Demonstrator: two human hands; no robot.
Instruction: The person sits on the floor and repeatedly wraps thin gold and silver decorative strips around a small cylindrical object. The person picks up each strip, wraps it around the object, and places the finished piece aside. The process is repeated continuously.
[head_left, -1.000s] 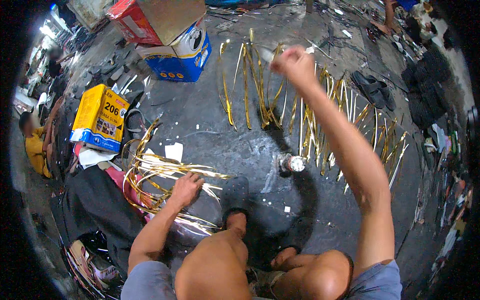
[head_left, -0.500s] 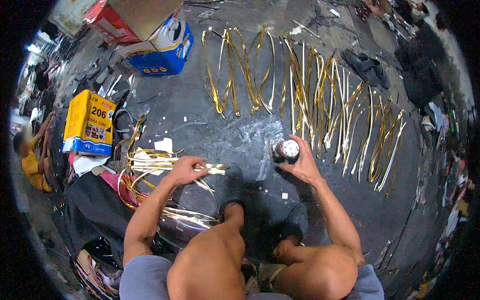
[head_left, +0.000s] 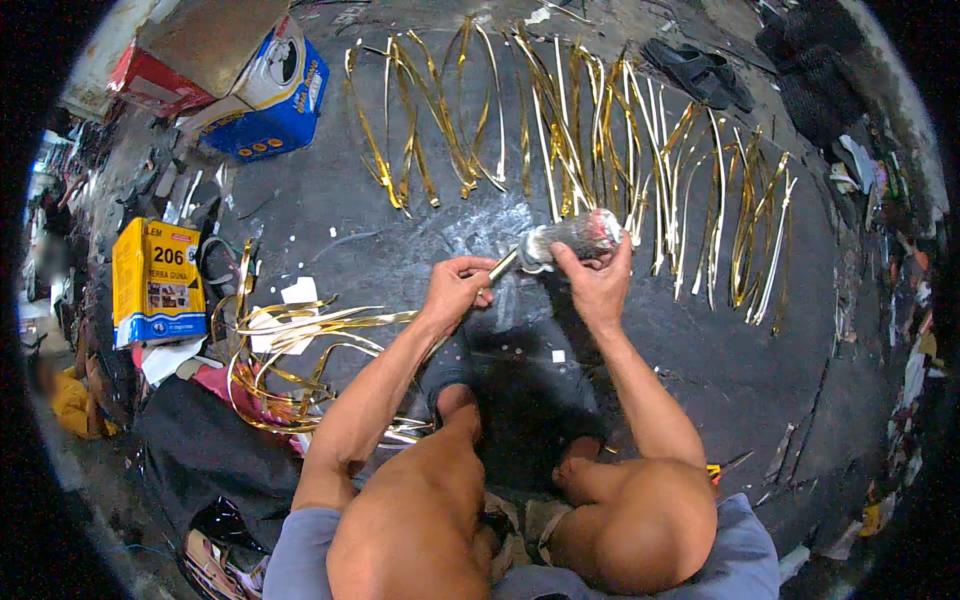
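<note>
My left hand (head_left: 458, 292) pinches a narrow gold strip (head_left: 503, 266) near its end, pointing up and to the right. My right hand (head_left: 597, 283) is wrapped round a bottle-like container (head_left: 570, 240), crusted in white and grey with red near its wide end. Its narrower left end meets the tip of the strip; the exact contact is hard to make out. To the left of my left hand lies a loose bundle of gold and white strips (head_left: 325, 322). Farther off, many similar strips (head_left: 600, 130) are spread side by side on the dark floor mat (head_left: 385, 245).
A yellow and blue tin (head_left: 160, 280) stands at the left, with an open cardboard box (head_left: 265, 110) behind it. Black sandals (head_left: 695, 75) lie far right. A tool with an orange handle (head_left: 714, 473) is beside my right knee. A person in yellow (head_left: 75, 405) sits at the far left.
My left hand has moved right and up, away from the bundle with a strip. My right hand has tilted the container sideways, its narrow end now against the strip. The whole view has shifted slightly.
</note>
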